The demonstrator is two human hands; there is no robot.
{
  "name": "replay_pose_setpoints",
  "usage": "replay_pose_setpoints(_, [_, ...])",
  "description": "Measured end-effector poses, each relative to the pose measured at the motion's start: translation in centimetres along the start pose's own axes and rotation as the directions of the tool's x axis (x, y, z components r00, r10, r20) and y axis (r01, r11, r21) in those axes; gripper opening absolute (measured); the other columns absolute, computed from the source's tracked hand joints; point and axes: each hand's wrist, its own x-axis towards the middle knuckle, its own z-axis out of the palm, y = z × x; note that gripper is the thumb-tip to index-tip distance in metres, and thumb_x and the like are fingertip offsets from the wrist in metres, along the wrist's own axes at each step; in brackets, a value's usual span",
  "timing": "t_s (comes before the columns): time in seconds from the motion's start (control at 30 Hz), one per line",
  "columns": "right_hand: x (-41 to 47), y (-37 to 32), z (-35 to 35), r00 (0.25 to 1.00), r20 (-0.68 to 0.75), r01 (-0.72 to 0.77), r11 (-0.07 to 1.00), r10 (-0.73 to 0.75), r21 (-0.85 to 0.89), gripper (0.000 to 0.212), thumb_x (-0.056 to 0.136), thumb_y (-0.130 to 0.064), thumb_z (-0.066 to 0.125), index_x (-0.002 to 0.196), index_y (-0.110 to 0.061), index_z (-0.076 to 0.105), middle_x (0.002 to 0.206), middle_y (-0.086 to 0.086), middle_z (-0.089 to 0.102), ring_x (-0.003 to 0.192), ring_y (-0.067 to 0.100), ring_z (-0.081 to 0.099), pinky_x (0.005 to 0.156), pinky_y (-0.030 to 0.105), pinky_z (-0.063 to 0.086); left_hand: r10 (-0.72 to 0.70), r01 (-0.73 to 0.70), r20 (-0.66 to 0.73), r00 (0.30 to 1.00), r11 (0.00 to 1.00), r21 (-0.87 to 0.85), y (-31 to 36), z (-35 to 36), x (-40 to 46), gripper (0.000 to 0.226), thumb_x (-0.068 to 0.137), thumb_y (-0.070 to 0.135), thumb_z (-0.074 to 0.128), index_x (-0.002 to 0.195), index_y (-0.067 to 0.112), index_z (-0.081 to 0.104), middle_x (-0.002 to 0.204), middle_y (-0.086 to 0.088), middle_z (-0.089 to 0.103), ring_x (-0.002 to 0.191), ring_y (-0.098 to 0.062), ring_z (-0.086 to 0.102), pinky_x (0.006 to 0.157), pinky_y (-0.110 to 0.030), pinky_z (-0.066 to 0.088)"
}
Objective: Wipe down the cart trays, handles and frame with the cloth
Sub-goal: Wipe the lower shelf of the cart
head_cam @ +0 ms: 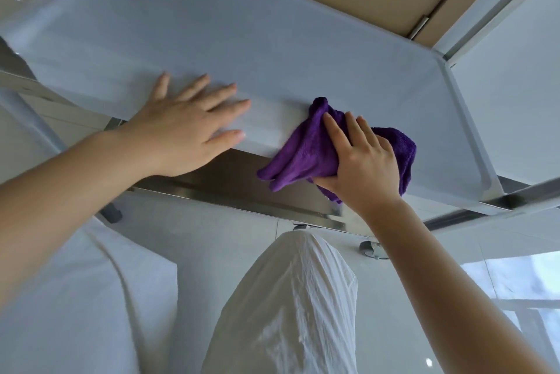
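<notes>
Looking down through the head camera, I see the white cart tray (272,40) filling the upper part of the view, with its raised rim running along the right side. My left hand (188,128) lies flat on the near part of the tray, palm down, with all fingers stretched and spread apart; it holds nothing. My right hand (363,161) is pressed on the purple cloth (303,149), and its fingers are closed over the bunched fabric, so the cloth is gripped between the hand and the near edge of the tray. Part of the cloth hangs over this edge on the left of the hand, and another part shows on the right, behind the knuckles. Under the near edge I see a metal frame rail (242,195) that runs from left to right. A second rail (533,192) meets the tray corner at the right. Below the tray a caster wheel (371,249) stands on the glossy floor (303,240). My knees in white clothing (288,313) are in the lower part of the view.
</notes>
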Motion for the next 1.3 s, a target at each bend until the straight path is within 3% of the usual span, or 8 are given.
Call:
replay_pose_setpoints(0.13, [0.6,-1.5,-0.6,1.000,0.020,-0.007,1.000,0.007,0.016,0.093,0.057,-0.059,0.078,0.131,-0.009,0.053,0.138,0.022,0.047,0.121,0.040,0.052,0.079,0.048,0.050,0.028,-0.028,-0.002,1.000,0.998,-0.057,0.1,0.6,-0.8,0.097,0.060,0.079,-0.016,0.147,0.037,-0.008,0.156,0.010,-0.014,0.144,-0.022,-0.014,0.114,-0.049,-0.003])
replay_pose_setpoints(0.23, [1.5,-2.9,-1.1,1.000,0.003,-0.007,0.999,0.007,0.035,0.086,0.067,-0.066,0.055,0.129,-0.007,0.054,0.136,0.017,0.052,0.119,0.034,0.055,0.077,0.044,0.050,0.063,-0.064,-0.021,0.998,0.998,-0.028,0.1,0.8,-0.6,0.111,0.052,0.091,-0.008,0.147,0.034,-0.009,0.156,0.007,-0.015,0.143,-0.025,-0.014,0.113,-0.052,-0.003])
replay_pose_setpoints(0.3, [2.1,-4.1,-1.1,1.000,-0.013,-0.004,0.999,0.005,0.048,0.086,0.066,-0.066,0.049,0.126,-0.006,0.056,0.132,0.016,0.056,0.115,0.032,0.058,0.075,0.043,0.051,0.084,-0.084,-0.027,0.996,0.996,-0.008,-0.1,1.0,-0.5,0.114,0.053,0.094,0.004,0.147,0.032,-0.009,0.156,0.005,-0.016,0.143,-0.027,-0.014,0.113,-0.053,-0.003])
replay_pose_setpoints(0.43, [3.7,-6.9,-1.0,1.000,0.001,0.005,0.998,-0.005,0.055,0.098,0.050,-0.063,0.077,0.124,-0.002,0.057,0.128,0.018,0.058,0.112,0.033,0.060,0.074,0.044,0.052,0.139,-0.138,-0.022,0.990,0.990,0.037,-0.5,0.9,-0.3,0.118,0.063,0.083,0.050,0.147,0.028,-0.011,0.157,0.002,-0.014,0.143,-0.031,-0.013,0.113,-0.052,-0.001])
replay_pose_setpoints(0.57, [4.9,-9.1,-1.2,1.000,0.011,0.029,0.999,-0.029,0.035,0.106,0.045,-0.069,0.078,0.123,-0.001,0.058,0.126,0.018,0.059,0.111,0.032,0.061,0.073,0.043,0.052,0.198,-0.201,-0.087,0.976,0.980,-0.017,-1.6,0.6,-0.1,0.097,0.080,0.061,0.055,0.149,0.021,0.000,0.158,0.004,0.001,0.144,-0.030,-0.003,0.115,-0.047,0.005])
replay_pose_setpoints(0.87, [6.2,-11.0,-1.6,0.995,-0.028,0.092,0.995,-0.091,0.047,0.119,0.053,-0.092,0.029,0.125,-0.001,0.056,0.129,0.016,0.058,0.114,0.030,0.059,0.076,0.043,0.052,0.260,-0.287,-0.225,0.939,0.954,-0.093,-4.3,1.3,-0.2,0.074,0.088,0.035,0.060,0.147,0.013,0.021,0.155,-0.001,0.021,0.143,-0.020,0.014,0.114,-0.030,0.008])
replay_pose_setpoints(1.07, [7.1,-12.7,-1.6,0.993,-0.049,0.106,0.993,-0.104,0.053,0.116,0.057,-0.093,0.031,0.126,-0.002,0.056,0.130,0.015,0.058,0.115,0.029,0.058,0.077,0.043,0.051,0.171,-0.187,-0.332,0.928,0.982,-0.015,-6.4,2.4,-1.6,0.077,0.083,0.043,0.061,0.146,0.013,0.027,0.153,-0.004,0.026,0.143,-0.022,0.016,0.115,-0.038,0.010])
replay_pose_setpoints(1.3, [8.0,-14.5,-1.0,0.988,-0.076,0.134,0.991,-0.131,0.032,0.098,0.058,-0.073,0.070,0.123,0.000,0.057,0.126,0.018,0.059,0.112,0.032,0.060,0.075,0.044,0.052,-0.105,0.120,-0.377,0.920,0.993,0.017,-13.0,2.9,-5.3,0.097,0.070,0.062,0.063,0.142,0.005,0.033,0.149,-0.014,0.033,0.140,-0.033,0.021,0.112,-0.048,0.016])
